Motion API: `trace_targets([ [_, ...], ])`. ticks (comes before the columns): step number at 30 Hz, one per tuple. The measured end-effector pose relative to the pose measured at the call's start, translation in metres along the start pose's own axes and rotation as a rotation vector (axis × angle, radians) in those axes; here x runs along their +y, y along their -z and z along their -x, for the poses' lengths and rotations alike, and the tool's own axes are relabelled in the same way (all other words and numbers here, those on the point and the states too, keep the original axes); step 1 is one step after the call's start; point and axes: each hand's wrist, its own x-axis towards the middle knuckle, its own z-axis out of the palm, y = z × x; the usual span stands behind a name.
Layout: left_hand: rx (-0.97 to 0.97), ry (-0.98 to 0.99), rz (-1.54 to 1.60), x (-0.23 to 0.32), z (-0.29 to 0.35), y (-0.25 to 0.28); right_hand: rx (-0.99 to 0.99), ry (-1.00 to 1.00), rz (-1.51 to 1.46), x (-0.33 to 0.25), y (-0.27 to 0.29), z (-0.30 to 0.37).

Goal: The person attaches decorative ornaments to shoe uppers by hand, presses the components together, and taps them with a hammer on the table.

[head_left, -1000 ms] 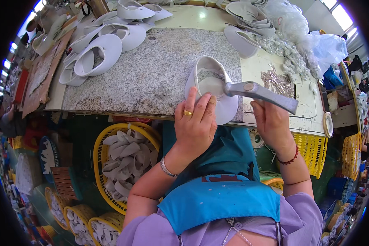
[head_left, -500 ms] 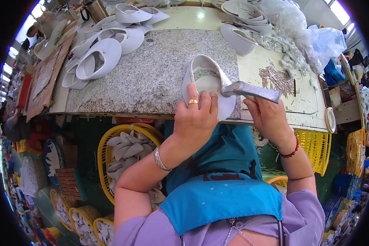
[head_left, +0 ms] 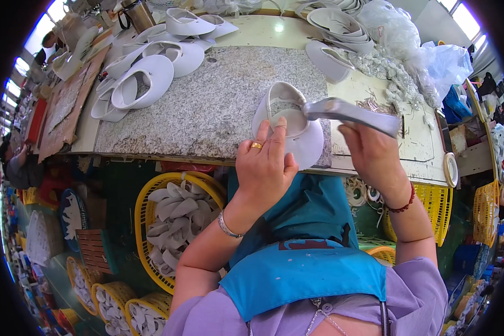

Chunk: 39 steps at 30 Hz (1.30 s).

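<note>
A white shoe upper point(head_left: 309, 143), a rounded piece with an opening in it, lies by the near edge of a speckled stone slab point(head_left: 218, 84). My left hand point(head_left: 263, 168) holds it there, two fingers pressed over the rim of the opening and the thumb against its near side. In my right hand point(head_left: 375, 157) is a grey metal hammer point(head_left: 355, 115), slightly blurred. The hammer's left end is at the upper's right rim; whether they touch I cannot tell. The grip is mostly hidden behind my fingers.
More white uppers point(head_left: 145, 84) overlap at the slab's left, and others point(head_left: 341, 31) are stacked at the back right. Thin metallic slivers point(head_left: 372, 102) and clear plastic bags point(head_left: 395, 28) lie to the right. Yellow baskets point(head_left: 143, 224) of white pieces stand below the table.
My left fingers have shifted on the upper, now straighter, with the thumb lower. The hammer and my right hand have moved slightly right. The whole view has shifted a little.
</note>
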Motion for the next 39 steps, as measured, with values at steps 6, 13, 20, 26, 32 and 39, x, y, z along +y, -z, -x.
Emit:
trace_targets([
  [6,-0.054,-0.003,-0.002,0.003,-0.001,0.007,-0.128,0.008,-0.114,-0.013,-0.012,0.010],
  [13,-0.060,-0.138,-0.009,-0.013,-0.026,0.004,0.030,-0.152,-0.284,0.005,0.015,0.023],
  [20,0.098,-0.171,-0.422,-0.085,-0.097,0.022,0.259,-0.398,-0.184,0.068,0.024,0.095],
  [26,-0.062,0.094,-0.633,-0.113,-0.121,0.018,0.315,-0.902,-0.052,0.130,0.038,0.165],
  [32,-0.272,-0.111,-0.388,-0.077,-0.131,-0.018,0.353,-0.877,0.257,0.178,0.023,0.193],
  [39,-0.194,-0.454,-0.045,-0.001,-0.168,-0.103,0.211,-0.916,0.413,0.171,0.026,0.181],
])
